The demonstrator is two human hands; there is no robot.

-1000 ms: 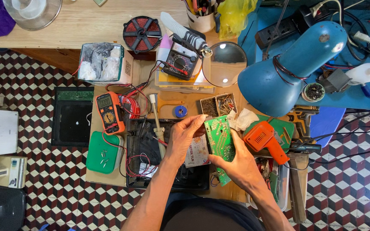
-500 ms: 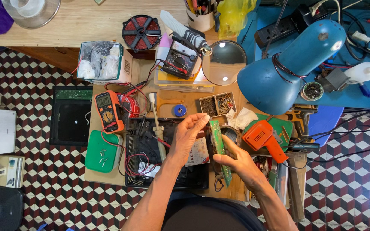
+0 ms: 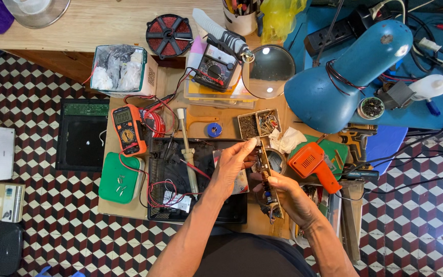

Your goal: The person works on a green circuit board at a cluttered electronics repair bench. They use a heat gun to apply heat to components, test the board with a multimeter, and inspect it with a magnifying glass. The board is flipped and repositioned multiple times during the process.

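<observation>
My left hand point(image 3: 234, 166) and my right hand point(image 3: 288, 195) both grip a circuit board point(image 3: 266, 177), held on edge above the small workbench so that its components face sideways. The left fingers pinch its upper end and the right hand clasps its lower half. Under the hands lies an open black device case point(image 3: 167, 177) with red and black wires. A soldering iron point(image 3: 186, 149) rests across that case to the left of my left hand. An orange tool point(image 3: 314, 165) lies just right of the board.
An orange multimeter point(image 3: 126, 129) and a green lid point(image 3: 118, 177) lie at the left. A blue desk lamp point(image 3: 344, 77), a magnifier point(image 3: 270, 71), a black meter point(image 3: 212, 69), a red wire spool point(image 3: 169, 35) and a parts tray point(image 3: 258, 123) are farther back. The floor is checkered tile.
The board has been turned from showing its green face to standing on edge. Both hands kept their hold and stayed roughly in place.
</observation>
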